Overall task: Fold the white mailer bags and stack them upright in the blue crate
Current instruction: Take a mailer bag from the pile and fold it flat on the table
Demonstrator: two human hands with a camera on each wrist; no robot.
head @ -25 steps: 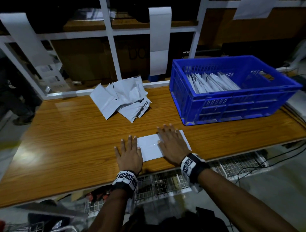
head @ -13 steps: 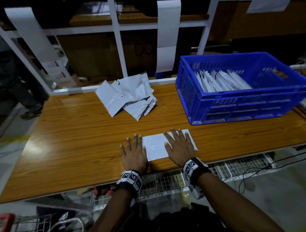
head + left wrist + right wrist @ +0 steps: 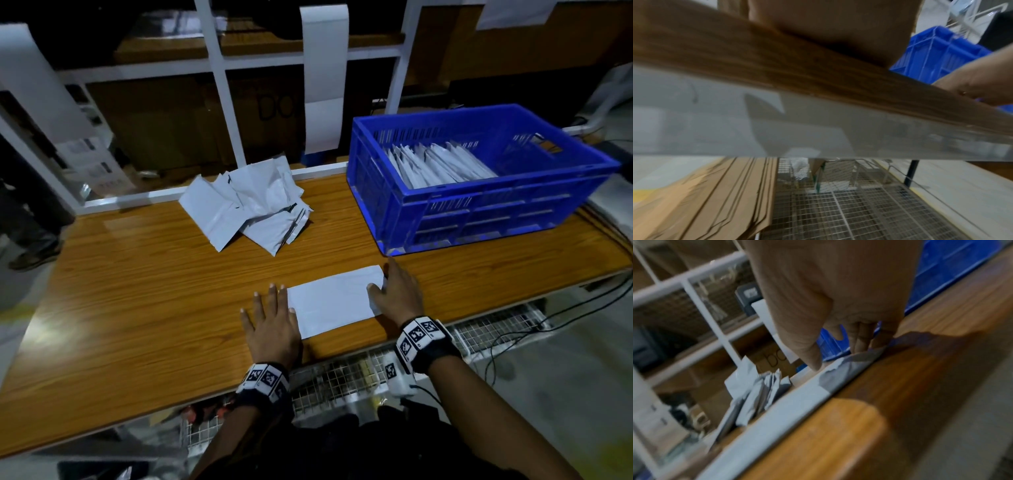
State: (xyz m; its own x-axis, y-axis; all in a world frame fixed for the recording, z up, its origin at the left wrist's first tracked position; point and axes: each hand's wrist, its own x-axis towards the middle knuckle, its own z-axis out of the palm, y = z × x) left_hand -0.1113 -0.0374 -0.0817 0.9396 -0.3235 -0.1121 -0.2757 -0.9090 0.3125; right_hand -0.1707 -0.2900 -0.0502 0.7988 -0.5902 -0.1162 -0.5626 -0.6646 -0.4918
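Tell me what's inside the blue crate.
The blue crate holds a row of folded white mailer bags, standing on edge and leaning, seen from the head view. The near wall hides their lower parts and the crate floor, so anything beneath cannot be seen.

One blue crate (image 3: 479, 219) is counted; one flat mailer bag (image 3: 334, 301); one loose pile of bags (image 3: 246, 209); two hands; crated bags cannot be counted.

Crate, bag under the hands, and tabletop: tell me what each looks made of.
Crate: moulded plastic by the look, glossy blue, with slotted, ribbed walls.
Bag: probably thin plastic film, matt white; its end crumples at the right hand in the right wrist view.
Tabletop: wood-grain surface with a slight sheen, likely laminate rather than solid wood; the pictures cannot settle which.
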